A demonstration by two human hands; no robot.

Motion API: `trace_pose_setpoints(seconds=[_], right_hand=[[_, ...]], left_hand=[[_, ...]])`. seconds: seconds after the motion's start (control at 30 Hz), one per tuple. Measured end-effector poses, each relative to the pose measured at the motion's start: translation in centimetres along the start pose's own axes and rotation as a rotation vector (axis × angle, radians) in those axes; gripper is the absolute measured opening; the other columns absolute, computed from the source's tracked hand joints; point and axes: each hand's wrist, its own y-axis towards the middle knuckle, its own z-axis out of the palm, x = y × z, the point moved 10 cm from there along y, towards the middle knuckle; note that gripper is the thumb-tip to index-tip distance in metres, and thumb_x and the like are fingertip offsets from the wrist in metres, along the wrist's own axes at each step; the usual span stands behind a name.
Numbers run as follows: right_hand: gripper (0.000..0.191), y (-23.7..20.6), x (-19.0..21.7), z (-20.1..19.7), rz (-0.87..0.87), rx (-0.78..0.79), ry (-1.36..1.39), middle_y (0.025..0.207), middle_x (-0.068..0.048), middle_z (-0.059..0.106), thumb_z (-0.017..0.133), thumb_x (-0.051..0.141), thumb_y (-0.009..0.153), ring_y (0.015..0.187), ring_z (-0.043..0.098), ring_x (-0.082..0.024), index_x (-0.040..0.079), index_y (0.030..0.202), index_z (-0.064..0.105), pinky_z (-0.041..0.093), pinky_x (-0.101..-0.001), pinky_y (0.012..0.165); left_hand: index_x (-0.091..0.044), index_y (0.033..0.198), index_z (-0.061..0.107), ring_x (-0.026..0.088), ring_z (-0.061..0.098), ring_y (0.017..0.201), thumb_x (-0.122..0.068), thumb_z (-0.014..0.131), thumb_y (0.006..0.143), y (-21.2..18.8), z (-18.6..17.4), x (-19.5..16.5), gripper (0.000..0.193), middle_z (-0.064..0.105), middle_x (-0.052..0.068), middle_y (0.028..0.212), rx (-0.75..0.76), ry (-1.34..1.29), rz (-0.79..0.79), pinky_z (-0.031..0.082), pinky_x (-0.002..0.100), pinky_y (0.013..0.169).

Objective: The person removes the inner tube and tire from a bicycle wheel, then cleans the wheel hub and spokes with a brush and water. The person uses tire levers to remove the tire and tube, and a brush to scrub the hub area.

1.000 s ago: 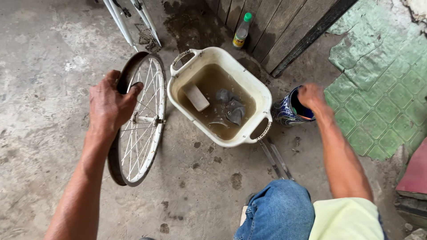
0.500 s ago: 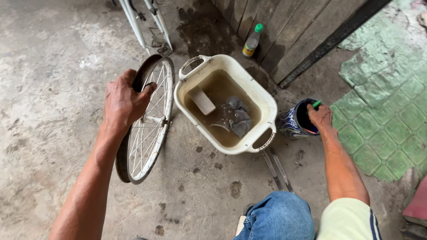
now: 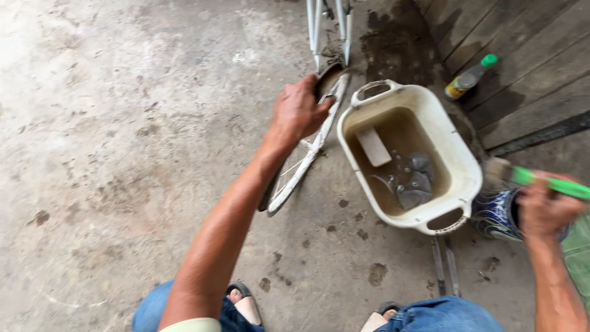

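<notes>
A: L hand (image 3: 299, 112)?
B: Fingers clamped on the bike wheel (image 3: 302, 157) rim, top centre of frame, wheel upright on the floor.
A: R hand (image 3: 544, 212)?
B: Fingers shut round a green-handled brush (image 3: 528, 177), right edge, over a patterned can (image 3: 496, 214) just beside the cream tub (image 3: 468, 184) w/ murky water.

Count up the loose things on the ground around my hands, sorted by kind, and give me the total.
Bicycle wheel: 1
Wash basin: 1
Bottle: 1
Brush: 1
Tin can: 1
Total: 5
</notes>
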Motion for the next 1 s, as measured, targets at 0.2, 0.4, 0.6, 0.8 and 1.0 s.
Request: trace_pose_setpoints(seconds=[0.2, 0.4, 0.6, 0.8, 1.0], right_hand=[[0.014, -1.3, 24.3, 17.6, -0.341, 0.565, 0.426, 0.093, -0.008, 0.076, 0.072, 0.013, 0.098, 0.075, 0.071, -0.013, 0.003, 0.108, 0.075, 0.057, -0.0268, 0.061], [0.01, -2.3, 36.9, 27.2, -0.532, 0.721, 0.445, 0.083, -0.01, 0.074, 0.069, 0.009, 0.092, 0.075, 0.072, -0.024, 0.001, 0.098, 0.071, 0.056, -0.0385, 0.071], [0.014, -3.5, 34.7, 31.6, -0.428, 0.875, 0.23, 0.073, -0.011, 0.072, 0.073, 0.015, 0.09, 0.065, 0.072, -0.024, 0.004, 0.084, 0.069, 0.056, -0.0404, 0.065], [0.023, -2.8, 37.2, 29.7, -0.544, 0.792, 0.308, 0.079, -0.012, 0.071, 0.073, 0.013, 0.08, 0.076, 0.07, -0.029, 0.0, 0.096, 0.064, 0.054, -0.0436, 0.067], [0.01, -3.8, 37.7, 29.9, -0.687, 0.831, 0.199, 0.075, -0.011, 0.071, 0.077, 0.01, 0.082, 0.075, 0.067, -0.03, 0.006, 0.085, 0.068, 0.051, -0.0461, 0.071]], left_hand=[[-0.007, 0.109, 0.063, 0.039, 0.073, 0.085, -0.042, 0.074, 0.086, -0.8, 0.8, -0.8, 0.043, 0.074, 0.019, 0.091, 0.046, -0.032, -0.015, 0.057, 0.051, 0.076], [-0.005, 0.113, 0.06, 0.042, 0.073, 0.083, -0.039, 0.071, 0.086, -1.7, 1.2, -0.9, 0.044, 0.073, 0.022, 0.09, 0.083, -0.065, -0.029, 0.058, 0.052, 0.074], [-0.005, 0.112, 0.061, 0.045, 0.071, 0.088, -0.036, 0.075, 0.084, -1.8, -0.5, 0.1, 0.044, 0.074, 0.023, 0.09, -0.036, -0.138, 0.034, 0.055, 0.055, 0.076], [-0.006, 0.114, 0.061, 0.044, 0.072, 0.086, -0.038, 0.073, 0.086, -1.9, 0.2, 0.3, 0.044, 0.074, 0.022, 0.09, 0.014, -0.158, 0.013, 0.056, 0.053, 0.077], [-0.007, 0.113, 0.06, 0.042, 0.072, 0.086, -0.041, 0.072, 0.086, -1.4, 0.3, 0.5, 0.046, 0.071, 0.022, 0.092, 0.033, -0.118, -0.026, 0.056, 0.054, 0.073]])
